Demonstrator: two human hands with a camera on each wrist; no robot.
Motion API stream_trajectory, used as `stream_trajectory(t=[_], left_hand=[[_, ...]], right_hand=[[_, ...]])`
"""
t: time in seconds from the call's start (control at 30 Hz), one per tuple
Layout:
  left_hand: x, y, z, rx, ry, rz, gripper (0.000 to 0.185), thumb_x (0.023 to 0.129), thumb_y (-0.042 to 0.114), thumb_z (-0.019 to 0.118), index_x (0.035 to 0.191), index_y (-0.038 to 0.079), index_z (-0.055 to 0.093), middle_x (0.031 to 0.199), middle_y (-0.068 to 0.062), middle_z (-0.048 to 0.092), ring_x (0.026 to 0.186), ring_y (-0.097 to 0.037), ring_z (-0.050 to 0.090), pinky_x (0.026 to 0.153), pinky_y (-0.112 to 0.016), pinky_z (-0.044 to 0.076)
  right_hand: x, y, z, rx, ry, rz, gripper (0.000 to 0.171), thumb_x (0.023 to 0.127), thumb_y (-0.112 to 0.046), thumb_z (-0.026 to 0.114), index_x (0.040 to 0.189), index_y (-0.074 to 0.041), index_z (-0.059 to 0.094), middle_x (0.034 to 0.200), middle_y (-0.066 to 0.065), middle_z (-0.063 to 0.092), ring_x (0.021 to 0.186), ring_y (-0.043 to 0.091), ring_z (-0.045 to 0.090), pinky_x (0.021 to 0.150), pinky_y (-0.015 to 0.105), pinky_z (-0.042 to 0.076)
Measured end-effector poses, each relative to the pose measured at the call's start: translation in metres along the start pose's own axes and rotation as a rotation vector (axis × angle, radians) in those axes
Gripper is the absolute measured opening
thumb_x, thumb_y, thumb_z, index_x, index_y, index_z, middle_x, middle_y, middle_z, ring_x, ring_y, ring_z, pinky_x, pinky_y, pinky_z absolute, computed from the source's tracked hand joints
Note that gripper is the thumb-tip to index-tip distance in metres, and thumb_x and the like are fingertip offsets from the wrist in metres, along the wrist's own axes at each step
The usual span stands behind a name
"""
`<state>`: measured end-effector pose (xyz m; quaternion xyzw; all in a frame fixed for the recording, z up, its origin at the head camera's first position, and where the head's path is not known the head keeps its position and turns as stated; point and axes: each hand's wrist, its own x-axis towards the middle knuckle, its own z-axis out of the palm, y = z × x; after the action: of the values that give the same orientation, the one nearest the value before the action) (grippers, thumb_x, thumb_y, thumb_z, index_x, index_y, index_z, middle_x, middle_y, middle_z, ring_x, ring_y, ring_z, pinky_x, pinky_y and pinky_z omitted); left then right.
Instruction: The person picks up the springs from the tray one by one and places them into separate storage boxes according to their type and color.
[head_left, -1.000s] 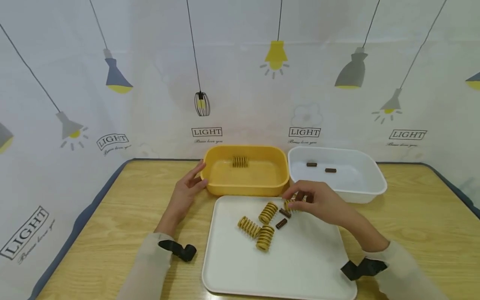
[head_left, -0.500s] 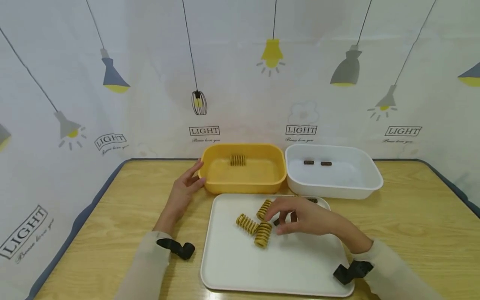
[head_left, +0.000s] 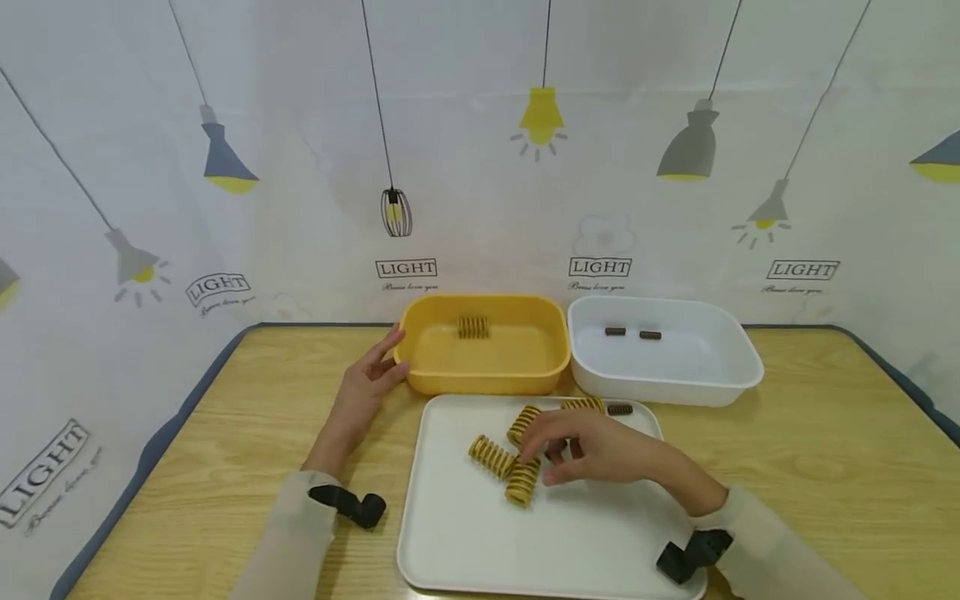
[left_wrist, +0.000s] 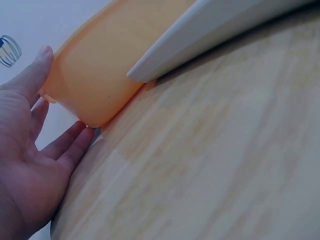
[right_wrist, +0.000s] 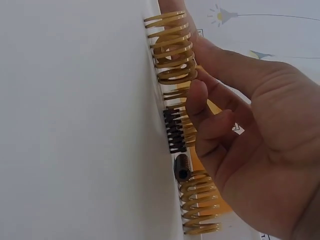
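My right hand [head_left: 543, 454] hovers low over the white tray [head_left: 570, 533], fingers bent above a cluster of yellow springs [head_left: 491, 456] and small dark springs. In the right wrist view this hand [right_wrist: 192, 75] has one fingertip against a yellow spring [right_wrist: 172, 47], with two dark springs [right_wrist: 175, 130] just below; no grip shows. Another yellow spring [head_left: 583, 405] and a dark spring [head_left: 619, 409] lie at the tray's far edge. My left hand [head_left: 382, 367] rests with straight fingers against the left wall of the yellow bin [head_left: 483, 367]; the left wrist view shows the hand [left_wrist: 65, 92] touching the bin [left_wrist: 100, 75].
The yellow bin holds one yellow spring [head_left: 472, 327]. To its right a white bin [head_left: 742, 371] holds two dark springs [head_left: 615, 332]. All stand on a wooden table [head_left: 825, 450] against a lamp-printed backdrop. The tray's near half is bare.
My right hand moved from the tray's far edge, leaving a yellow spring there, leftward and nearer onto the spring cluster. The left hand has stayed at the yellow bin.
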<state>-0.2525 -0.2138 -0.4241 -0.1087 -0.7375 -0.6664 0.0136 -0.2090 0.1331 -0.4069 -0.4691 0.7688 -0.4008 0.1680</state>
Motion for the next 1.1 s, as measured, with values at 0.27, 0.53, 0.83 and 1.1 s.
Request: stream_trajectory(t=[0.27,0.53,0.83,1.1], left_hand=[[0.004,-0.013,-0.005,0.020,0.008,-0.004,0.056,0.094,0.015,0.062,0.146,0.013,0.041,0.155,0.006,0.027,0.130,-0.030,0.041,0.097,-0.019,0.041],[0.007,-0.024,-0.004,0.003,0.026,0.009,0.056,0.093,0.021,0.064,0.145,0.019,0.044,0.153,0.013,0.030,0.128,-0.026,0.044,0.096,-0.020,0.042],[0.007,-0.024,-0.003,-0.019,0.034,0.020,0.057,0.092,0.021,0.065,0.145,0.018,0.045,0.152,0.012,0.032,0.126,-0.026,0.045,0.095,-0.019,0.043],[0.007,-0.024,-0.003,-0.028,0.020,0.013,0.057,0.094,0.019,0.063,0.146,0.016,0.042,0.154,0.010,0.029,0.127,-0.030,0.044,0.093,-0.018,0.044]], right_hand=[[0.004,-0.001,0.007,0.005,-0.017,-0.019,0.027,0.085,-0.021,0.073,0.112,-0.020,0.069,0.121,-0.003,0.061,0.080,0.013,0.058,0.061,0.024,0.051],[0.001,0.000,0.007,-0.029,-0.022,0.000,0.029,0.082,-0.022,0.076,0.111,-0.021,0.069,0.119,-0.003,0.061,0.080,0.017,0.057,0.061,0.024,0.050],[-0.002,0.007,0.004,-0.116,-0.077,0.031,0.035,0.079,-0.025,0.080,0.111,-0.028,0.068,0.109,-0.016,0.062,0.088,0.007,0.055,0.075,0.024,0.047],[-0.004,0.012,0.006,-0.031,-0.085,0.033,0.036,0.077,-0.027,0.080,0.111,-0.025,0.069,0.099,-0.013,0.063,0.072,0.004,0.051,0.060,0.019,0.047]])
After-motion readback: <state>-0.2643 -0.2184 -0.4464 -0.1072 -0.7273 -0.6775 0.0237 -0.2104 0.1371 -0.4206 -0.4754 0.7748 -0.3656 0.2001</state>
